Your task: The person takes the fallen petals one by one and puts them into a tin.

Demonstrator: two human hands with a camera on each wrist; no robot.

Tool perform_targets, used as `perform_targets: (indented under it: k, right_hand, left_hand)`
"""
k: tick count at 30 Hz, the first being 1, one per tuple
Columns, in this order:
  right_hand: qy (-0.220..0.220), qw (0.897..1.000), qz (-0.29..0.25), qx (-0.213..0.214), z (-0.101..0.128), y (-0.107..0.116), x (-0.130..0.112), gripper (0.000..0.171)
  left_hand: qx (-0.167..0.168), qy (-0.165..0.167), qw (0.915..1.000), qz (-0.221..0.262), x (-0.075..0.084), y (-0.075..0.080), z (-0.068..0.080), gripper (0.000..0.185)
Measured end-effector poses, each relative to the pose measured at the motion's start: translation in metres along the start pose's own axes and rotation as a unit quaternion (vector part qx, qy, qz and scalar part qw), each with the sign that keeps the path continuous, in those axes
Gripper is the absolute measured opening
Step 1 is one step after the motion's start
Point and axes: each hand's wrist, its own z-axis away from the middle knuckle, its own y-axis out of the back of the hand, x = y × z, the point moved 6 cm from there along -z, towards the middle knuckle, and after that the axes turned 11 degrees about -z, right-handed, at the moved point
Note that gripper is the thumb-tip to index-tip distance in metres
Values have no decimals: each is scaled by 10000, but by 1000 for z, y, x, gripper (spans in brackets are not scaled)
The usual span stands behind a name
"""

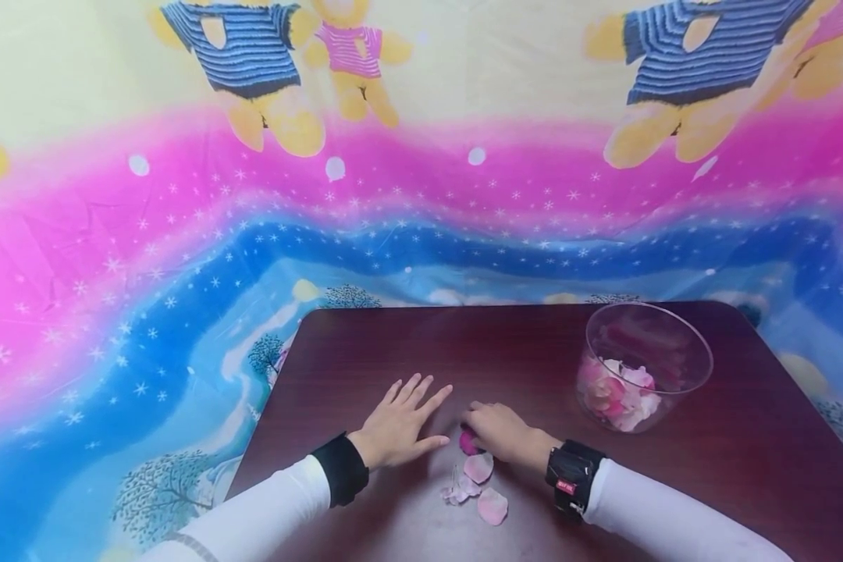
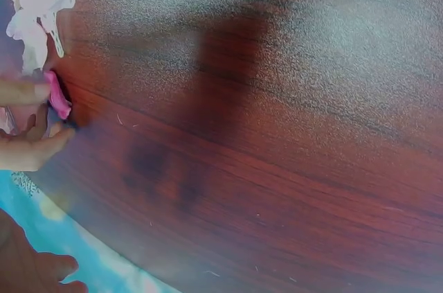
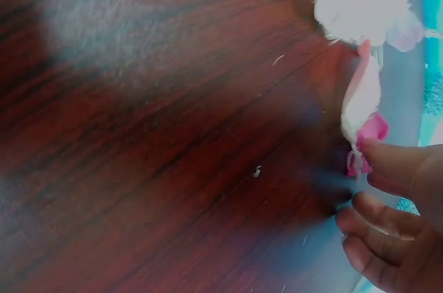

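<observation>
My right hand (image 1: 502,429) is low over the table with its fingers curled around a magenta petal (image 1: 468,443). In the right wrist view the thumb lies against this magenta petal (image 3: 374,128), and the other fingers bend below it. My left hand (image 1: 400,425) is spread flat over the table to the left, fingers straight and holding nothing. Just nearer than the right hand lie a pale pink petal (image 1: 479,468), a small lilac blossom (image 1: 461,489) with a thin stalk, and another pale pink petal (image 1: 492,507).
A clear round bowl (image 1: 649,336) stands on the right of the dark wooden table (image 1: 407,336), with pink and white petals (image 1: 621,394) inside. Behind the table hangs a printed cloth (image 1: 407,187) with bears and snowflakes.
</observation>
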Motion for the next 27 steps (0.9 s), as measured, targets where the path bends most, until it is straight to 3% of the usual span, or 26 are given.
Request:
perform_targets:
  k: [4, 16, 27]
  right_hand:
    - [43, 9998, -176, 68, -2, -2, 1, 9]
    - [96, 9987, -476, 156, -8, -4, 2, 23]
    - [-12, 9986, -508, 152, -7, -4, 1, 24]
  left_hand:
    - [-6, -32, 10000, 25, 2, -2, 0, 79]
    - [-191, -89, 9997, -120, 9, -5, 0, 79]
    - [77, -195, 9997, -115, 11, -6, 0, 79]
